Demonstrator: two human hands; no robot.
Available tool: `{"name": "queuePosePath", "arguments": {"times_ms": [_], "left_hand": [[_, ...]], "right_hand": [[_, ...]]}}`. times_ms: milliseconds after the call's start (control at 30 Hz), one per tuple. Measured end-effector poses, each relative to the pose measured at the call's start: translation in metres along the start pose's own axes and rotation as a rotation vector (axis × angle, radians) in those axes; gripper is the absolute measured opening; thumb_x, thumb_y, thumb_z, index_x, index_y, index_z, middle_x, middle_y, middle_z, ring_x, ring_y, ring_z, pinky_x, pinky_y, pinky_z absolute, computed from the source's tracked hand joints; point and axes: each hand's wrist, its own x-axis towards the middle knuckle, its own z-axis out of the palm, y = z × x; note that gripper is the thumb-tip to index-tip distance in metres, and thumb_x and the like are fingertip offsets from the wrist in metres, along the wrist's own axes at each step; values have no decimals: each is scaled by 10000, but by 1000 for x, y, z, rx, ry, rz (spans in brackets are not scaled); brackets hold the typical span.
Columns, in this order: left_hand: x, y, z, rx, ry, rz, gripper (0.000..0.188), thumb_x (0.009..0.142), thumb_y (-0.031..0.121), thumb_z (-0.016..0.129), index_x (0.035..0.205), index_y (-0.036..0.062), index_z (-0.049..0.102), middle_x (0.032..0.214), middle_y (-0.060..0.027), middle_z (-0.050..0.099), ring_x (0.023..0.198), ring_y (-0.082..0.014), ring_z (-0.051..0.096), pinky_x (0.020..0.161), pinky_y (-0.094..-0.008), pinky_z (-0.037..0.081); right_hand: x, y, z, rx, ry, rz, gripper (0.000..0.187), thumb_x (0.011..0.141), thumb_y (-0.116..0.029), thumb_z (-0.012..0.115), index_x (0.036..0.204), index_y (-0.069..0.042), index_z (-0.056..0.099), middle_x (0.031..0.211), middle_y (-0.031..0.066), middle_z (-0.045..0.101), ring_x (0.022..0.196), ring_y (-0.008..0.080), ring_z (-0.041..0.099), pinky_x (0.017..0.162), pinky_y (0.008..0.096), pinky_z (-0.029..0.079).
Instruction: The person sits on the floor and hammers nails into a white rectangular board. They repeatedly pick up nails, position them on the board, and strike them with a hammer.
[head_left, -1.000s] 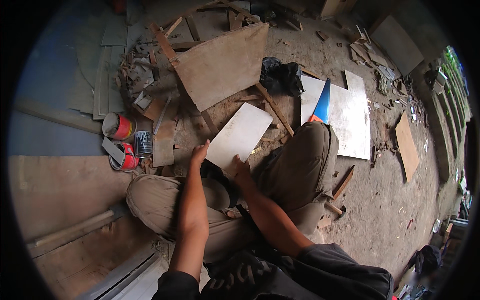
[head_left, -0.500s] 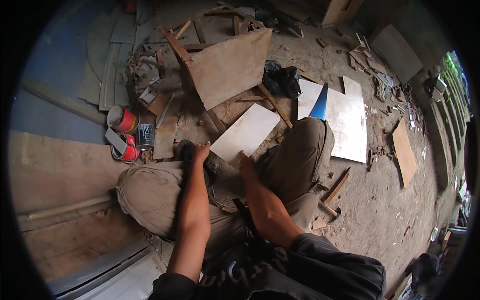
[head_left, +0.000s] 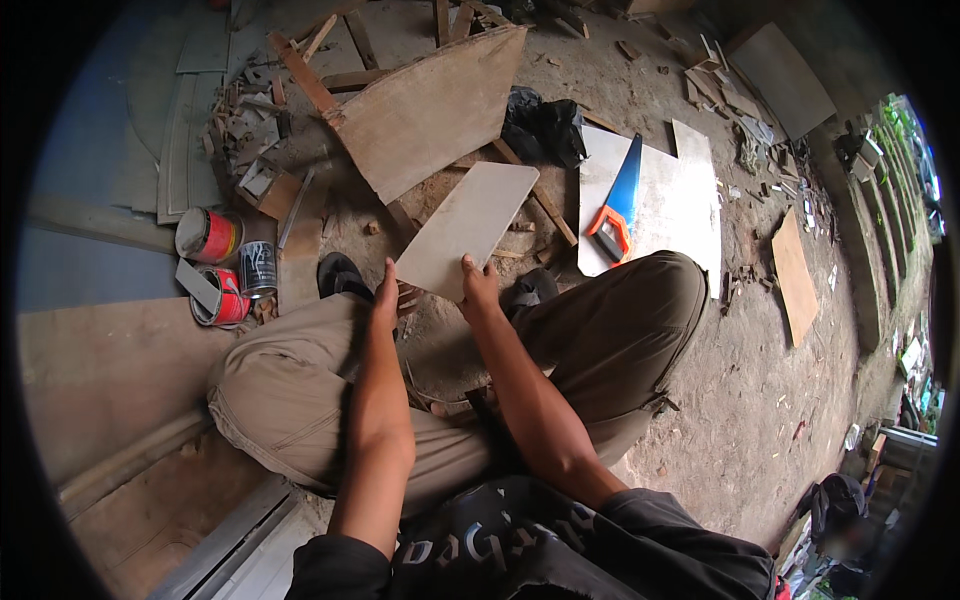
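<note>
Pale board (head_left: 468,225) held in the centre of the frame

At the lower part of the frame are the bent legs (head_left: 285,395) in brown trousers. Between the knees, the right hand (head_left: 480,287) grips the near edge of the board, its thumb on top. The left hand (head_left: 386,300) is at the board's left corner, with fingers partly curled; I cannot tell if it grips. At the left of the frame stand two red cans (head_left: 218,240) and one dark can (head_left: 258,270). Right of centre, a blue saw (head_left: 626,180) with orange handle lies on a white sheet (head_left: 685,220). Farther, in the upper centre, are a black bag (head_left: 545,125) and a large tilted panel (head_left: 430,115).
</note>
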Motion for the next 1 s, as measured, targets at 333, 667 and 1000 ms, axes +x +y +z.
{"name": "queuePosePath", "arguments": {"times_ms": [333,667,1000], "left_hand": [[54,-46,44,279,87,-187,837,854,645,585,1467,113,379,1421,-174,467,1258,-357,473,1006,-580,406],[36,-82,105,-76,159,63,454,966,492,545,984,39,572,627,-54,591,510,-179,589,494,-324,485],[133,-32,-74,158,757,217,665,857,618,609,582,13,630,556,-128,621,471,-250,604,518,-395,487]], "right_hand": [[13,-177,-30,-382,-6,-258,415,943,-205,652,1263,30,530,1104,145,652,1001,217,618,842,360,502],[-9,-321,-79,-472,-50,-424,472,945,-266,649,1283,35,517,1147,160,633,1022,233,638,847,360,528],[-49,-321,-14,-314,-118,-384,482,940,-238,656,1305,38,506,1178,169,627,1045,244,640,871,358,538]]}}
